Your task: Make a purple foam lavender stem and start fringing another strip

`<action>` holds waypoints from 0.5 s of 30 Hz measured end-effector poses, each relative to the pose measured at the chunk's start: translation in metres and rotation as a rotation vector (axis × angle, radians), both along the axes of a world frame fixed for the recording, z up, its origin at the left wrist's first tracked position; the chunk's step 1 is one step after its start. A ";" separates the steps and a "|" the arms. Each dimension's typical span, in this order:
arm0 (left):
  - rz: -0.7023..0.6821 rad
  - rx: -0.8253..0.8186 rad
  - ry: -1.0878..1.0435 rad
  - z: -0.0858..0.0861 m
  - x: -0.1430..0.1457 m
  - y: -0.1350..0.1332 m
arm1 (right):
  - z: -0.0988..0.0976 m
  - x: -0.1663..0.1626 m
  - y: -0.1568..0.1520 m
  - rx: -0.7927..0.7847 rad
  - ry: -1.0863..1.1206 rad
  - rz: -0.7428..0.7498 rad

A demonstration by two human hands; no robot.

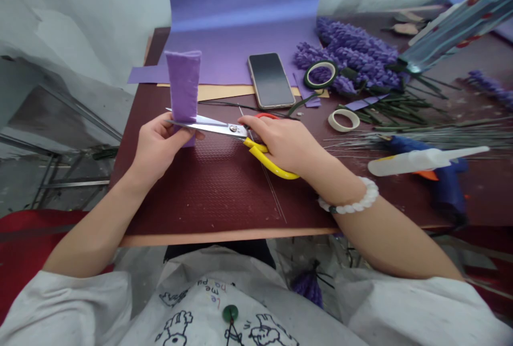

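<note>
My left hand (158,143) pinches the lower end of a folded purple felt strip (183,85) and holds it upright above the dark red table (208,191). My right hand (286,143) grips yellow-handled scissors (240,138). Their steel blades are parted around the strip just above my left fingers. A white bead bracelet (352,202) circles my right wrist.
A phone (271,79) lies on a large purple sheet (240,41). To the right are a green tape roll (320,74), a white tape roll (343,120), purple felt flowers (356,49) with green wire stems (420,132), and a blue glue gun (433,167).
</note>
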State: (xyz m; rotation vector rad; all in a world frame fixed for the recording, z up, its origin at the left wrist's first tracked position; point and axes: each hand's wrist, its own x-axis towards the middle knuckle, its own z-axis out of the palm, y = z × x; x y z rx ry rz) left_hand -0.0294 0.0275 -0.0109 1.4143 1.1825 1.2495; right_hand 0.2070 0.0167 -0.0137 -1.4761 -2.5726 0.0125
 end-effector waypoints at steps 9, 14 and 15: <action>-0.020 0.001 0.020 0.001 0.003 -0.002 | 0.000 0.001 0.000 0.013 0.012 0.003; -0.023 0.012 -0.035 0.000 0.002 -0.002 | 0.000 0.001 0.000 0.008 0.015 0.005; -0.023 0.028 -0.047 -0.001 0.001 -0.001 | 0.000 0.001 0.000 0.007 0.015 0.007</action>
